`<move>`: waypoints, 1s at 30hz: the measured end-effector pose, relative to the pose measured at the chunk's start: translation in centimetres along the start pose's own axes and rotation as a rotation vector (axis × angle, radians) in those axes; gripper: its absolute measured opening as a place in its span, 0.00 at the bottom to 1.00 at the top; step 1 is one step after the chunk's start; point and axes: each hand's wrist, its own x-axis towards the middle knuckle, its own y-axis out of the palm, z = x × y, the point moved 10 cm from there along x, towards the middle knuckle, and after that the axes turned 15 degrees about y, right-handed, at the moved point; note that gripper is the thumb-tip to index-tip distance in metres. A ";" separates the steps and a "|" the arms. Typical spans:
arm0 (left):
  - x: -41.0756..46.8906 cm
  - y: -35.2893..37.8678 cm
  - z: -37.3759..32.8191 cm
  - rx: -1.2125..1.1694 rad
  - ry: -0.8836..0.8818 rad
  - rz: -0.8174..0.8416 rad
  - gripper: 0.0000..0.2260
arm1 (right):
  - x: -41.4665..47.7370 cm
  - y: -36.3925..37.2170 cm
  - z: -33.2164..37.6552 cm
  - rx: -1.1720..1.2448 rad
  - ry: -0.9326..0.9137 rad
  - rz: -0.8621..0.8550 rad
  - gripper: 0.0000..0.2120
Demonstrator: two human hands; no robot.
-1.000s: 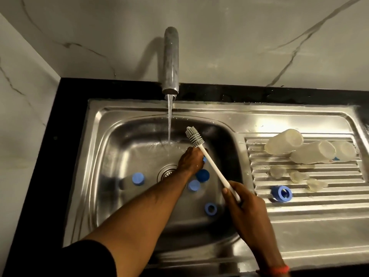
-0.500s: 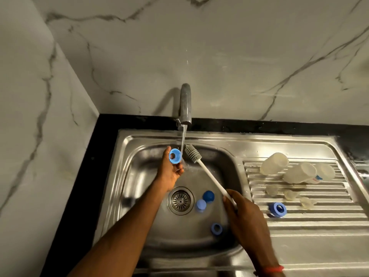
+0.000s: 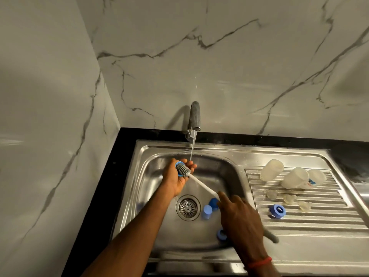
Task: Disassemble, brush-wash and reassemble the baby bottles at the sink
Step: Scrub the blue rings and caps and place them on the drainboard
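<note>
Red thread (image 3: 259, 262) circles the wrist at the frame's bottom, and just above it the right hand (image 3: 239, 218) curls its fingers round the white handle of the brush (image 3: 201, 185), over two blue caps (image 3: 206, 211) and a loose ring (image 3: 220, 234) lying in the sink (image 3: 151, 176) beside the drain (image 3: 188, 206). At right centre the drainboard (image 3: 309, 222) carries another blue ring (image 3: 277, 210), three clear teats (image 3: 288, 198) and three bottles (image 3: 272, 169) on their sides. Farther up, at centre, the left hand (image 3: 175, 178) grips a held ring (image 3: 178, 164) with the grey bristles (image 3: 184, 171) pushed into it, under water (image 3: 192, 148) falling from the tap (image 3: 194, 118).
</note>
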 end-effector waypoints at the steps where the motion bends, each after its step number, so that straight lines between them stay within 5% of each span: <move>1: -0.1 0.1 -0.2 0.016 0.009 0.003 0.17 | 0.1 -0.3 -0.1 -0.002 -0.034 -0.055 0.23; 6: -0.7 0.7 -0.9 0.099 0.041 0.034 0.19 | 1.1 -2.9 -1.4 -0.029 -0.086 -0.255 0.23; 12: -0.2 1.4 -2.0 0.176 0.120 0.046 0.14 | 2.7 0.3 -1.9 0.072 0.038 0.002 0.02; 18: 0.4 2.8 -3.1 0.289 0.202 0.104 0.13 | 1.2 1.6 -0.4 0.125 -0.023 0.028 0.05; 20: 0.7 3.1 -3.2 0.286 0.203 0.130 0.14 | 1.5 3.2 -0.7 0.386 0.078 0.268 0.13; 23: 0.8 3.0 -2.9 0.186 0.171 0.148 0.13 | -0.3 7.4 0.0 1.130 0.522 0.958 0.19; 25: 0.9 2.9 -2.8 0.085 0.145 0.135 0.10 | -1.2 7.9 0.9 1.343 0.639 1.107 0.20; 27: 0.9 2.9 -2.8 -0.019 0.120 0.092 0.06 | -1.2 8.2 1.3 1.378 0.651 1.082 0.20; 30: 0.8 2.9 -2.8 -0.094 0.092 0.038 0.04 | 0.6 6.5 0.5 1.017 0.417 0.733 0.20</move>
